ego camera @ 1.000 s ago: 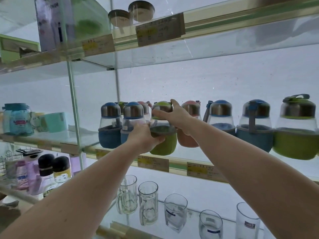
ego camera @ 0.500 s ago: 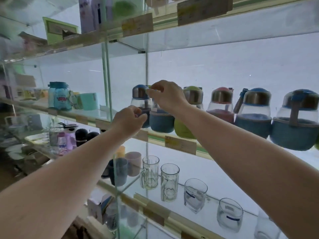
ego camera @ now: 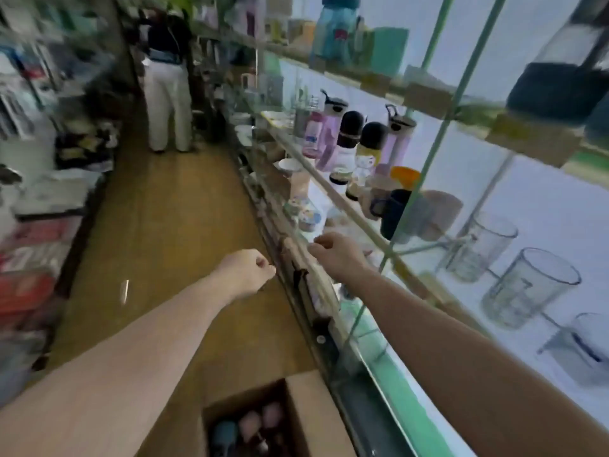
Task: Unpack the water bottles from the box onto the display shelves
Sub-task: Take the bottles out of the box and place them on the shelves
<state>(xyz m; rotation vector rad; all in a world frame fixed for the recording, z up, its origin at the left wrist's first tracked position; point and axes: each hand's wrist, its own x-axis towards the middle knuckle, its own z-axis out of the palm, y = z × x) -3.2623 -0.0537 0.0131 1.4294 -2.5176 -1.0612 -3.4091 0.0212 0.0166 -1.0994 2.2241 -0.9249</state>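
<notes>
The view is blurred and turned down the aisle. An open cardboard box (ego camera: pixel 303 413) stands on the floor at the bottom middle, with several water bottles (ego camera: pixel 250 427) inside, pink and blue tops showing. My left hand (ego camera: pixel 245 272) hangs over the floor above the box, fingers curled, holding nothing. My right hand (ego camera: pixel 336 252) is beside the edge of the glass display shelves (ego camera: pixel 333 192), fingers loosely curled and empty. One dark blue-sleeved bottle (ego camera: pixel 557 90) stands on the upper shelf at the top right.
Clear glass mugs (ego camera: pixel 524 285) stand on the right-hand shelf; thermos flasks and pink bottles (ego camera: pixel 356 143) and cups sit further along. A person (ego camera: pixel 166 80) stands up the aisle with their back to me. Packed goods line the left side. Wooden floor (ego camera: pixel 164 209) runs between.
Both hands have come off the bottles on the upper shelf and dropped low. My view has swung left and down, bringing the aisle and the box into sight.
</notes>
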